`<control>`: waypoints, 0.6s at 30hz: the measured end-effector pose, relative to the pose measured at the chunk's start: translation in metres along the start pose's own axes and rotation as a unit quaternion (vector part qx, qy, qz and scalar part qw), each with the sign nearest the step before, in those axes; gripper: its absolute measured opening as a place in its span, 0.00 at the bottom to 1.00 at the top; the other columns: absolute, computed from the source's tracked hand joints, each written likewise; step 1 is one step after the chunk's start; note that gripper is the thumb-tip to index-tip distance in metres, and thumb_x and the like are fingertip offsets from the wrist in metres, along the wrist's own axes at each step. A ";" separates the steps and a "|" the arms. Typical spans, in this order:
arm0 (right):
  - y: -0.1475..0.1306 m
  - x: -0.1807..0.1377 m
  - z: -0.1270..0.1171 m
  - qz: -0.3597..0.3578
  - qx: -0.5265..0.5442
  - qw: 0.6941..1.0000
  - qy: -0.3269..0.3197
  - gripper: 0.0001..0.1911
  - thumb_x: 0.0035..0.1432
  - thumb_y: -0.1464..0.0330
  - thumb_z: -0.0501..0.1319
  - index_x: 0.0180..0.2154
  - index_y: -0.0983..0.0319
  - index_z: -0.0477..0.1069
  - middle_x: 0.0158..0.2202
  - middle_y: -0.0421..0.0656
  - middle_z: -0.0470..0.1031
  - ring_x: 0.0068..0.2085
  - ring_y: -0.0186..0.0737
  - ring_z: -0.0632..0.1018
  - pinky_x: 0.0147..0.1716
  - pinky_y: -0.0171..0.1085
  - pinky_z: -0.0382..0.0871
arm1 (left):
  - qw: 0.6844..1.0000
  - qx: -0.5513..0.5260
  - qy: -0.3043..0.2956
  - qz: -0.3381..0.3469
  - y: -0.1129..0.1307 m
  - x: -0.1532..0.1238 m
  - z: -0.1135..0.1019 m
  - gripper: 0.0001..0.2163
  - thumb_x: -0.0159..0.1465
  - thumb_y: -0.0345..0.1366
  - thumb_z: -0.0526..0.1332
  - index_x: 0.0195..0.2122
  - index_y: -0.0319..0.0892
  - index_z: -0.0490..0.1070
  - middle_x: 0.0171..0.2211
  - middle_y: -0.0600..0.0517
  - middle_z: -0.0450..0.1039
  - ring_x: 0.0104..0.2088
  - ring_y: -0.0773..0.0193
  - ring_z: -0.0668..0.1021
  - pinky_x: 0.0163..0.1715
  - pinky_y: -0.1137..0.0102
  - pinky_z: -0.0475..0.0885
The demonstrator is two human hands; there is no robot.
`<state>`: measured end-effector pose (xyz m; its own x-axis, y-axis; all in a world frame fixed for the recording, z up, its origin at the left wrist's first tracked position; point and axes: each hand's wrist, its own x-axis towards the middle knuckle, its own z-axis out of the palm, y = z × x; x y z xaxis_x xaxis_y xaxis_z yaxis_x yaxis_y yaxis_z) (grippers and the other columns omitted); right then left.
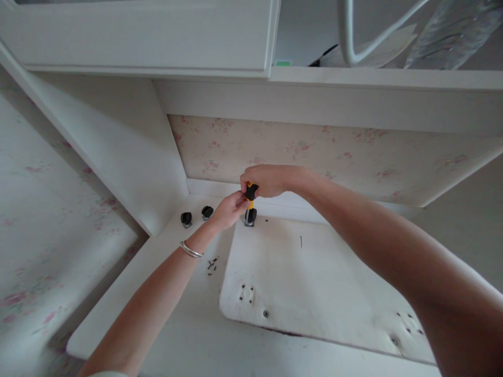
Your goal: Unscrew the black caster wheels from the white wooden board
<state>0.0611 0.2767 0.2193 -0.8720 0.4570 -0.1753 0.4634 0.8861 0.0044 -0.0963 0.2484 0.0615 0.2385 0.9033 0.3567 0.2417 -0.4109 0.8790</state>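
Observation:
My right hand is closed over the top of a yellow and black screwdriver held upright. Its tip goes down onto a black caster wheel at the far corner of a white board lying flat on the desk. My left hand, with a silver bangle on the wrist, pinches the screwdriver's shaft just above the caster. Two more black caster wheels stand to the left on the desk top.
Several small dark screws lie on the white desk beside the board. The board has screw holes at its near corners. A cabinet and a shelf hang overhead; floral wallpaper backs the desk.

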 end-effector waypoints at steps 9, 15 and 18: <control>-0.027 0.003 0.003 0.231 -0.056 0.970 0.052 0.29 0.63 0.52 0.51 0.48 0.68 0.76 0.45 0.63 0.77 0.44 0.58 0.77 0.34 0.44 0.66 | 0.984 0.097 0.145 -0.032 0.000 0.006 0.012 0.17 0.51 0.43 0.71 0.36 0.41 0.70 0.33 0.51 0.73 0.34 0.61 0.76 0.39 0.64 0.74; -0.015 0.001 -0.004 0.092 -0.039 0.994 -0.035 0.19 0.57 0.71 0.58 0.50 0.64 0.72 0.42 0.53 0.78 0.37 0.46 0.77 0.29 0.38 0.62 | 0.999 -0.029 0.014 0.029 -0.001 0.004 0.007 0.16 0.63 0.41 0.60 0.50 0.41 0.67 0.46 0.45 0.74 0.48 0.58 0.76 0.49 0.63 0.72; -0.012 0.002 -0.001 0.081 -0.005 0.997 -0.017 0.21 0.55 0.68 0.60 0.52 0.62 0.71 0.45 0.52 0.78 0.38 0.45 0.77 0.30 0.37 0.63 | 0.999 -0.027 0.018 0.005 0.001 0.005 0.003 0.16 0.60 0.39 0.63 0.48 0.41 0.68 0.43 0.47 0.76 0.46 0.57 0.78 0.48 0.63 0.73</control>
<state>0.0539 0.2674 0.2200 -0.7798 0.5914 -0.2052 0.5960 0.8017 0.0459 -0.0919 0.2520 0.0633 0.2063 0.9035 0.3757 0.1881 -0.4134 0.8909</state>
